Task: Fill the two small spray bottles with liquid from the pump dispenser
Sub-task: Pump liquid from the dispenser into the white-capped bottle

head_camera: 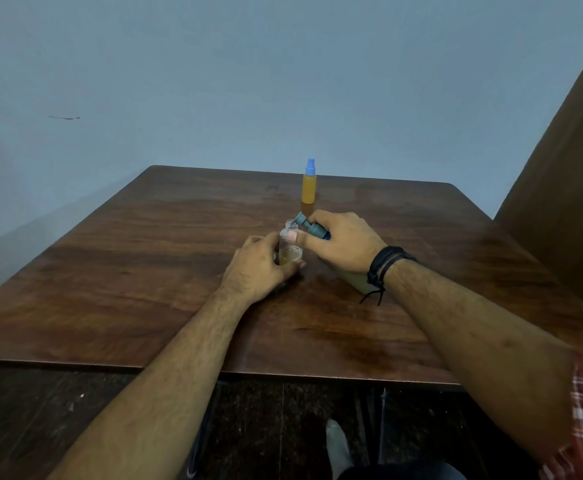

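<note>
A small spray bottle (309, 184) full of orange liquid, with a blue cap on, stands upright near the table's far edge. My left hand (260, 265) grips a second small clear bottle (290, 252), uncapped and holding some yellowish liquid with foam. My right hand (343, 241) is closed around the pump dispenser (312, 228), tilted to the left so its grey-blue nozzle sits right over the open bottle's mouth. The dispenser's pale body (361, 283) shows below my right wrist. The second bottle's cap is not in sight.
The dark wooden table (144, 271) stretches wide to the left, with its near edge just in front of me. A brown panel (567, 185) rises at the right beside the table. A blue-grey wall stands behind.
</note>
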